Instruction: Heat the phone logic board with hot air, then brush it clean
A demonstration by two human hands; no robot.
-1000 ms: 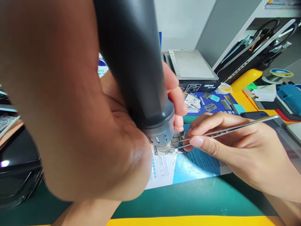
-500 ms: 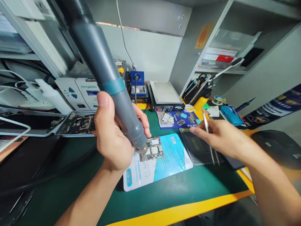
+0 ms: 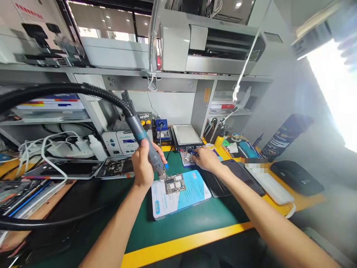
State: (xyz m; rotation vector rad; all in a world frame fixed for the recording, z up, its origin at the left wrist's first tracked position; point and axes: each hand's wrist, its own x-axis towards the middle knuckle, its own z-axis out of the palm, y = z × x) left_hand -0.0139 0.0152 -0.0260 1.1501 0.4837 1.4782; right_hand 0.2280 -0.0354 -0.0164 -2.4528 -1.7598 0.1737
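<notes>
Head: my left hand [image 3: 143, 163] wraps the heat gun [image 3: 137, 125] mid-frame; centre-right, I can't tell if my right hand [image 3: 208, 159] grips anything.

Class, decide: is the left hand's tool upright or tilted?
Tilted: the grey tool in the left hand slopes from its hose, upper left, down to its nozzle near the circuit board.

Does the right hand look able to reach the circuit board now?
Probably yes: the circuit board looks free on its right side, toward the right hand; the heat gun in the left hand points near the far left corner.
</notes>
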